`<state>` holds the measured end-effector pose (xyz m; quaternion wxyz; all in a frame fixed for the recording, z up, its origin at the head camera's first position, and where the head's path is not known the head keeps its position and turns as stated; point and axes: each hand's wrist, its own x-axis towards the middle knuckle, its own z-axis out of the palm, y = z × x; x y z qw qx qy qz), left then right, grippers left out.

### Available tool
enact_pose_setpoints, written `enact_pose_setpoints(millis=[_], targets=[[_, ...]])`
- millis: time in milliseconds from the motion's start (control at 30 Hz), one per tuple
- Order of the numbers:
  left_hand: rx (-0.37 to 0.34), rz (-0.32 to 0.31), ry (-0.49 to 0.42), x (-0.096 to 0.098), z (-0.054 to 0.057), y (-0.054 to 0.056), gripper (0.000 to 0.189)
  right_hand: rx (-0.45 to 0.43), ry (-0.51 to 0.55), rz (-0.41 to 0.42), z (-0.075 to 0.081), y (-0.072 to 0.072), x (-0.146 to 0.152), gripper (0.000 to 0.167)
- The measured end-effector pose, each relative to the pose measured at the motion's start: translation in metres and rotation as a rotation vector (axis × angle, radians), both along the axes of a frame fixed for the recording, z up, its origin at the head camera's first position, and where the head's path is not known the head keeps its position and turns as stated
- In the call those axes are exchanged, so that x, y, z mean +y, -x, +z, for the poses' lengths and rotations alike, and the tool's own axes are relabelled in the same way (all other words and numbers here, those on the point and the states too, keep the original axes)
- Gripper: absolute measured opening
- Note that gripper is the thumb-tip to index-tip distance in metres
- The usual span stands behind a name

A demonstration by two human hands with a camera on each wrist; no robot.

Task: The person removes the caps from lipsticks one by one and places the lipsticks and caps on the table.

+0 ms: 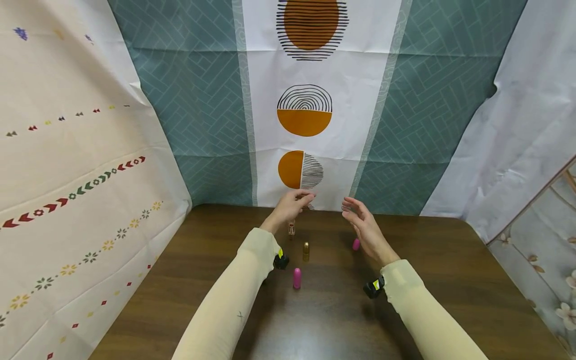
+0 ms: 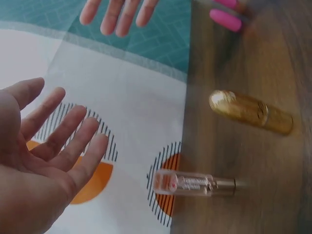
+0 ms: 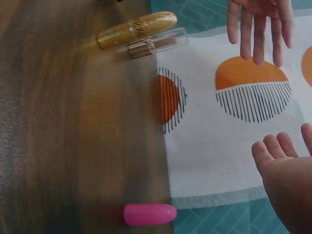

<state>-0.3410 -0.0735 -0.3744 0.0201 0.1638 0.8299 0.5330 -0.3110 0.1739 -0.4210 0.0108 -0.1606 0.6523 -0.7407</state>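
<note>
My left hand [image 1: 290, 207] hovers above the far part of the table, fingers loosely bent and holding nothing. Facing it across a gap is my right hand [image 1: 368, 230], likewise holding nothing. Nearest the left hand stands a lipstick with a clear cap [image 1: 291, 228], seen larger in the left wrist view [image 2: 195, 183]. A gold lipstick tube [image 1: 306, 248] is upright just nearer to me. Closer still, a pink bullet-shaped tube [image 1: 297, 278] stands upright. Another pink tube [image 1: 356, 244] is partly visible beside the right hand. In the right wrist view, one pink tube [image 3: 149, 214] shows.
Under everything lies a dark brown wooden table [image 1: 333, 320]. A teal and white cloth with orange circles [image 1: 310, 120] hangs along its far edge. Patterned cream cloth [image 1: 90, 210] borders the left side, and a floral cloth [image 1: 531, 265] lies off the right edge.
</note>
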Motion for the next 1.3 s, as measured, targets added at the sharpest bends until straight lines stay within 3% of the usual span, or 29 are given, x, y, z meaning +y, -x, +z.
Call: enact_pose_setpoints(millis=[167,433,667,967,1300], targets=[[0.034,0.026,0.023,-0.008,-0.009,0.004,0.033,0.012,-0.030,0.017,-0.006,-0.001,-0.004,0.058],[-0.004,0.031,0.096,-0.021,-0.022,0.008,0.035,-0.034,-0.033,0.054,-0.017,-0.002,-0.008,0.059],[-0.091,0.002,0.252,-0.030,-0.037,0.011,0.037,-0.047,-0.054,0.081,-0.027,-0.004,-0.013,0.060],[-0.208,-0.055,0.342,-0.034,-0.044,0.011,0.043,-0.066,-0.068,0.074,-0.038,-0.006,-0.016,0.057],[-0.156,-0.034,0.463,-0.032,-0.046,0.016,0.038,-0.063,-0.075,0.074,-0.042,-0.005,-0.014,0.056]])
